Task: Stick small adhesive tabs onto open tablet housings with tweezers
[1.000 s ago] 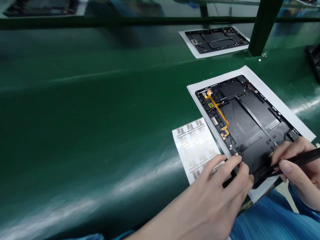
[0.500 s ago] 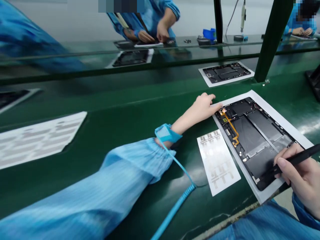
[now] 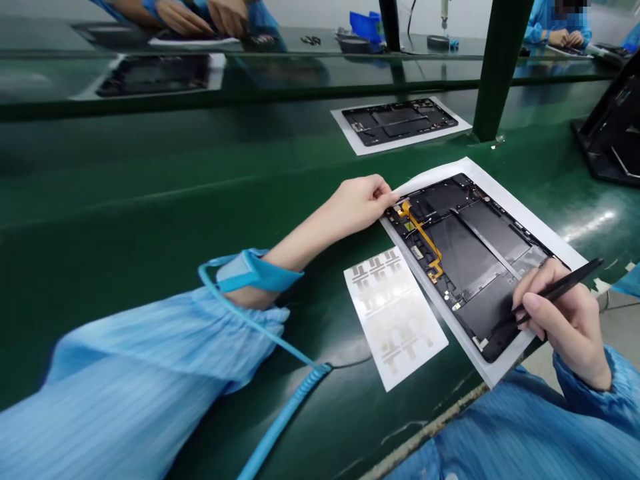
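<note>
An opened tablet point(image 3: 480, 253), dark inside with an orange flex cable point(image 3: 423, 237), lies on a white sheet point(image 3: 537, 207). My left hand point(image 3: 363, 203) is closed at the tablet's far left corner, thumb and finger pinched on its edge; the sheet's border there is partly hidden by the fingers. Black tweezers point(image 3: 570, 281) are in my right hand point(image 3: 570, 320), held like a pen over the tablet's near right part. Their tips look close to the dark surface, but I cannot tell if they touch. Beside the tablet lies a white sticker sheet point(image 3: 395, 320) with grey cut shapes.
A second opened tablet point(image 3: 400, 121) rests on white paper farther back, near a green post point(image 3: 500, 73). A black stand point(image 3: 613, 127) is at the right. Co-workers' hands point(image 3: 200, 17) work beyond the ledge. A blue coiled cord point(image 3: 290, 407) runs from my left wristband.
My view has shifted, so the scene sits farther left and higher. My left hand's spread fingers have curled in at the tablet's corner. The right hand still holds the tweezers over the tablet.
</note>
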`<action>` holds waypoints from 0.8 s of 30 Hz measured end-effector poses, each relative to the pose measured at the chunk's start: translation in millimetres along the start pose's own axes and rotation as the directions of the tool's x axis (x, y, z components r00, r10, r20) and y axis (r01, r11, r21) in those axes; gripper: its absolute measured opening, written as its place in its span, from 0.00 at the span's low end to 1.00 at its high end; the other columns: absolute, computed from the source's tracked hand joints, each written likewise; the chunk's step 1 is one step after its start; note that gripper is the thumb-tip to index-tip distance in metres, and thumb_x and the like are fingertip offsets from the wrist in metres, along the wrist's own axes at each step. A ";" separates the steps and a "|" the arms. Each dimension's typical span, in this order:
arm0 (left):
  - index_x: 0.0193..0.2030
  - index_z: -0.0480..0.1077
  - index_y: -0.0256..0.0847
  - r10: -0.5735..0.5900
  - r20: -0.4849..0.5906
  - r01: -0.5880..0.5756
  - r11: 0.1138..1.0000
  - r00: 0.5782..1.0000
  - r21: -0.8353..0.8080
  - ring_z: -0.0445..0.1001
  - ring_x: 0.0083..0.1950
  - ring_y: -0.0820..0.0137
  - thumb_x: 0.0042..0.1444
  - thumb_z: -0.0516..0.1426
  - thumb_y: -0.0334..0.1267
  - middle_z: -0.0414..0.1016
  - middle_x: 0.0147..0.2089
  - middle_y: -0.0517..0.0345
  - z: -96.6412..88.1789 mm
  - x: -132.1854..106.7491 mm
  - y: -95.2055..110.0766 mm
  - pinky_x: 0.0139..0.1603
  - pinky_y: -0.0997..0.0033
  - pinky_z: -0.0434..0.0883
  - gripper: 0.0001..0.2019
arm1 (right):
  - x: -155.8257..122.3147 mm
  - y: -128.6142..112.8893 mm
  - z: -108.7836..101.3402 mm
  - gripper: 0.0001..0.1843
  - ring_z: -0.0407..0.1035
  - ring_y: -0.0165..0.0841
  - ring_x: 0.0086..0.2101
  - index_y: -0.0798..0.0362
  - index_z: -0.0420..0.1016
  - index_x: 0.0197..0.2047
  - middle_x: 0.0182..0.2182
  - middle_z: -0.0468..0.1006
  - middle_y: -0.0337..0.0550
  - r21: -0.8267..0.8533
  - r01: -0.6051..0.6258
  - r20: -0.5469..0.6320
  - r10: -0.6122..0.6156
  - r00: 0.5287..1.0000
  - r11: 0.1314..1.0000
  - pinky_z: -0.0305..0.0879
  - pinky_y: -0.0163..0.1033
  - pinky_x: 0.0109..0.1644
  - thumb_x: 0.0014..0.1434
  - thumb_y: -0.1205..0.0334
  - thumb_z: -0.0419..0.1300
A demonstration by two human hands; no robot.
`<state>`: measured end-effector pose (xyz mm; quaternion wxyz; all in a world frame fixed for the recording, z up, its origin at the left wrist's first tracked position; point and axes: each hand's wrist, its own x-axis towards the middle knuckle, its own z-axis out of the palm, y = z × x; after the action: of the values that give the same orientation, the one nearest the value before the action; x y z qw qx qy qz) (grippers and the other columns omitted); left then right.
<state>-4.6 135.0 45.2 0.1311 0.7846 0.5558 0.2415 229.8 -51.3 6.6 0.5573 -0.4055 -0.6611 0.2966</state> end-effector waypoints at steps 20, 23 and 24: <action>0.36 0.71 0.38 0.006 -0.019 -0.006 1.000 1.000 -0.028 0.70 0.30 0.67 0.55 0.54 0.42 0.74 0.30 0.56 4.2 -2.4 -1.1 0.31 0.73 0.63 0.10 | -0.1 -2.2 0.0 0.07 0.63 0.29 0.23 0.51 0.65 0.33 0.27 0.70 0.38 -0.168 0.019 0.150 0.007 0.989 0.986 0.56 0.36 0.23 0.64 0.65 0.56; 0.36 0.71 0.37 0.005 -0.010 -0.005 1.000 1.000 -0.026 0.70 0.30 0.69 0.58 0.55 0.41 0.73 0.30 0.57 4.1 -2.3 -1.2 0.32 0.73 0.64 0.09 | -0.3 -1.4 -0.9 0.07 0.63 0.30 0.23 0.51 0.65 0.33 0.27 0.70 0.38 -0.134 0.020 0.141 -0.001 0.990 0.991 0.57 0.36 0.23 0.65 0.65 0.56; 0.36 0.71 0.36 0.003 -0.009 -0.003 1.000 1.000 -0.024 0.70 0.30 0.69 0.58 0.55 0.40 0.73 0.30 0.57 4.2 -2.3 -0.9 0.32 0.72 0.64 0.09 | -0.4 -1.1 -1.2 0.07 0.63 0.29 0.23 0.51 0.65 0.33 0.27 0.70 0.38 -0.122 0.018 0.143 -0.001 0.990 0.992 0.57 0.36 0.23 0.65 0.65 0.56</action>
<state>-3.8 133.4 40.7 0.1377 0.7826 0.5524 0.2517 230.8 -52.3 7.5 0.4837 -0.4136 -0.7184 0.2809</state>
